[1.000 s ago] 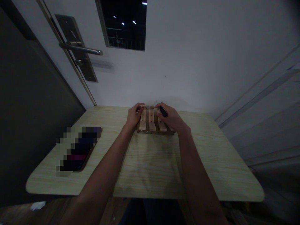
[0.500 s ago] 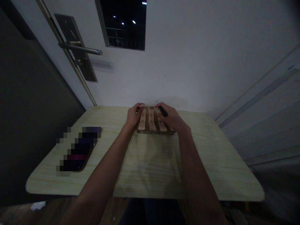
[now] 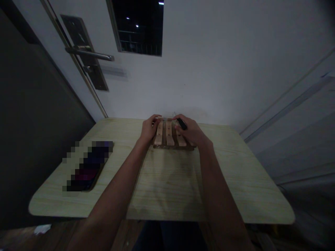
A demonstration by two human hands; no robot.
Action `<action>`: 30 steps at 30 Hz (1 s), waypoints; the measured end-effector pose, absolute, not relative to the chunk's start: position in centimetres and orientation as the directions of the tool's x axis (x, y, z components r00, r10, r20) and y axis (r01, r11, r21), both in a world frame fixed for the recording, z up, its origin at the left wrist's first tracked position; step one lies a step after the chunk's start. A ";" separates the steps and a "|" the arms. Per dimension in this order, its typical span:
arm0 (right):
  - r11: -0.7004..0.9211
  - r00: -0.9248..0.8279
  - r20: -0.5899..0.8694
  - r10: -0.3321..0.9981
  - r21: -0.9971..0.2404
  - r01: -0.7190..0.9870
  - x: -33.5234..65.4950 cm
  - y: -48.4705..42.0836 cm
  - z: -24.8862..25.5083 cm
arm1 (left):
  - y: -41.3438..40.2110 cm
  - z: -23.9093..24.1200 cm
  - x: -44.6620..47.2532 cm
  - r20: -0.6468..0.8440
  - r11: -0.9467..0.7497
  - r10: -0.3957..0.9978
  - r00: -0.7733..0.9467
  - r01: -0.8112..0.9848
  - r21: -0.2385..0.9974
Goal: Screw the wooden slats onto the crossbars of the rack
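A small slatted wooden piece (image 3: 169, 136) lies at the far middle of the table. Several pale strips with dark dots, maybe holes or screws, run across its brown base. At its left far corner, the fingers of my left hand (image 3: 150, 128) are curled around the edge. My right hand (image 3: 192, 130) is closed on a black-handled tool (image 3: 181, 124) above the right part of the piece. A thin, pale tip seems to rise beyond the fingers, but the tool's kind is unclear. The far edge of the piece is partly hidden by my fingers.
The light wood-grain table (image 3: 167, 188) stands against a white door. A phone (image 3: 96, 167), partly blurred out by pixels, lies on the table's left side. A metal door handle (image 3: 90, 53) juts out at the upper left, beside a dark window pane (image 3: 138, 28).
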State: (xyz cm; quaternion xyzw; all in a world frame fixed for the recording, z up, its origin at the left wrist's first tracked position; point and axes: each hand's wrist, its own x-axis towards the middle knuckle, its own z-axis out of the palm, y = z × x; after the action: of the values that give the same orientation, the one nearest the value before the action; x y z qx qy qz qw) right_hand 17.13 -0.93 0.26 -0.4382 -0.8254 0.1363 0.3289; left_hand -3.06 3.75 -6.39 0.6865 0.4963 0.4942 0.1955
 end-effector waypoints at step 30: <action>0.585 -0.405 0.424 0.810 -0.527 0.616 17.2 -0.9 0.3 | 3.9 -6.5 -3.0 0.500 -0.442 0.866 0.022 0.503 0.743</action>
State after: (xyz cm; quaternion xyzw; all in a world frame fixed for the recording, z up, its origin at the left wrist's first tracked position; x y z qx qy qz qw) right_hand 17.16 -0.94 0.34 -0.4318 -0.8256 0.1453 0.3330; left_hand -3.04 3.94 -6.46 0.6908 0.4954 0.4935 0.1838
